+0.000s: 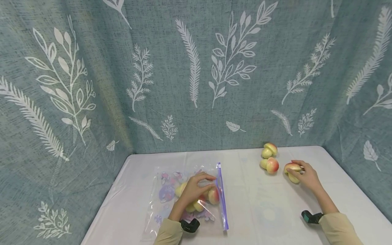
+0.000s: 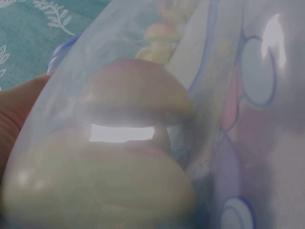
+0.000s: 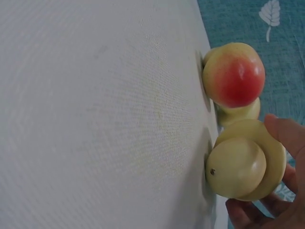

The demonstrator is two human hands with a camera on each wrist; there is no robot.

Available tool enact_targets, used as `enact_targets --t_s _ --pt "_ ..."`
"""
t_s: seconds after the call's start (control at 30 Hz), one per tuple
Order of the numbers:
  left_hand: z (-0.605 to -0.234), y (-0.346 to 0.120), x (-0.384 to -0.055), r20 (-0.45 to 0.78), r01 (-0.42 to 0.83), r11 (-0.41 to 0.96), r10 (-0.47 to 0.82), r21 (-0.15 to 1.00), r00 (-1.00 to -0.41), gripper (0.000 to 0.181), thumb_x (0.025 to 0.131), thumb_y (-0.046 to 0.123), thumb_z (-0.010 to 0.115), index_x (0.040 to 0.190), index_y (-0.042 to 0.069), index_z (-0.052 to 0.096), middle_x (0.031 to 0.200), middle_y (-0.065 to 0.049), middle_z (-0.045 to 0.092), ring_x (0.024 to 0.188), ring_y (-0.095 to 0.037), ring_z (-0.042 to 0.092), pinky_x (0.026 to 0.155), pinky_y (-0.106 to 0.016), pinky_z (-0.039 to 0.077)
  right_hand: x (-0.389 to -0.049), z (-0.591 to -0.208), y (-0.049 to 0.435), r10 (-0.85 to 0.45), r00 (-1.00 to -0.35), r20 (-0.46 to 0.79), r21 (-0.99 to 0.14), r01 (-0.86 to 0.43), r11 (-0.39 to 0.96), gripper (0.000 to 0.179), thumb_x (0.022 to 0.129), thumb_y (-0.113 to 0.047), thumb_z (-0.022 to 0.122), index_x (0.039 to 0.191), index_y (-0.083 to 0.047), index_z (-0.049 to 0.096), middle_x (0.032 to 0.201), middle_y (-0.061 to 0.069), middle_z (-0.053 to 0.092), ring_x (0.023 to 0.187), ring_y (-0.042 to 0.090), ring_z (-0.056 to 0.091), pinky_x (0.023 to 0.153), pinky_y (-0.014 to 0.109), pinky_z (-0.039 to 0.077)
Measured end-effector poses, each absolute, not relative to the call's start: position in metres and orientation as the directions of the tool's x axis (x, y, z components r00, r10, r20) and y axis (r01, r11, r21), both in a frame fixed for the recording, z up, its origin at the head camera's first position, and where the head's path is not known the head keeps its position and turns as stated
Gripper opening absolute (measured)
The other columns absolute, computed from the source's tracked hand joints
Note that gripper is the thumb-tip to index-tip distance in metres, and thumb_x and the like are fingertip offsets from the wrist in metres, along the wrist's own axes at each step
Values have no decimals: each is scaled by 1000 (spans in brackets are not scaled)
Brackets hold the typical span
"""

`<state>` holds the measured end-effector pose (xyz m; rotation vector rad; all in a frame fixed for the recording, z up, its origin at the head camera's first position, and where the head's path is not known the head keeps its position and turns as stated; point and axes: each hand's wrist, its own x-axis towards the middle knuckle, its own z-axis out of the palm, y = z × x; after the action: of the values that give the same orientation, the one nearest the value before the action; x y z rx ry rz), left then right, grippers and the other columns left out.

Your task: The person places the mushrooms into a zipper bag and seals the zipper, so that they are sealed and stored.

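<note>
My right hand (image 1: 308, 177) grips a toy mushroom (image 1: 293, 173), its cap yellow flushed with red and its stem pale, at the right of the table. In the right wrist view the thumb and fingers (image 3: 286, 136) sit around the cap of this mushroom (image 3: 237, 167), stem toward the camera. Over a clear zip bag (image 1: 166, 207) rests my left hand (image 1: 194, 190), thumb and forefinger spread apart beside the purple zip edge (image 1: 222, 200). Several toy mushrooms (image 1: 213, 196) lie inside the bag; the hand partly hides them. Bag film covers the mushrooms (image 2: 138, 90) in the left wrist view.
Two more toy mushrooms lie near the table's back edge, one (image 1: 269, 150) behind the other (image 1: 270, 165), left of the right hand. A white cloth covers the table (image 1: 245, 211). Behind it hangs a blue-green leaf-print curtain (image 1: 171, 81), also along both sides.
</note>
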<state>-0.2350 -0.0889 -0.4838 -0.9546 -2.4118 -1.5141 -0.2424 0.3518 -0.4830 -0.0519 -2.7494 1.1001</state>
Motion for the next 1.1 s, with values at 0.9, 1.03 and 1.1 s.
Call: enact_targets --t_s 0.9,1.03,1.1 --pt "-486 -88 -235 469 609 282 432 741 -771 23 81 21 71 103 14 70 97 3 68 95 -14 61 90 -31 48 -242 -482 355 99 -992 72 -683 24 730 66 90 -43 56 131 5 40 128 35 44 110 49 48 84 53 46" --pt "-475 -86 -228 454 596 286 432 751 -779 23 81 15 71 103 8 69 98 -3 69 95 -20 61 91 -34 48 -242 -482 353 109 -990 95 -687 14 727 65 89 -43 57 131 4 41 128 33 45 109 48 49 83 53 46" --pt "-474 -87 -228 440 583 291 432 758 -787 23 81 15 71 103 9 69 98 -1 68 96 -18 61 92 -34 47 -243 -481 352 113 -987 110 -691 6 723 65 89 -43 58 131 4 41 129 33 45 109 48 49 83 53 46"
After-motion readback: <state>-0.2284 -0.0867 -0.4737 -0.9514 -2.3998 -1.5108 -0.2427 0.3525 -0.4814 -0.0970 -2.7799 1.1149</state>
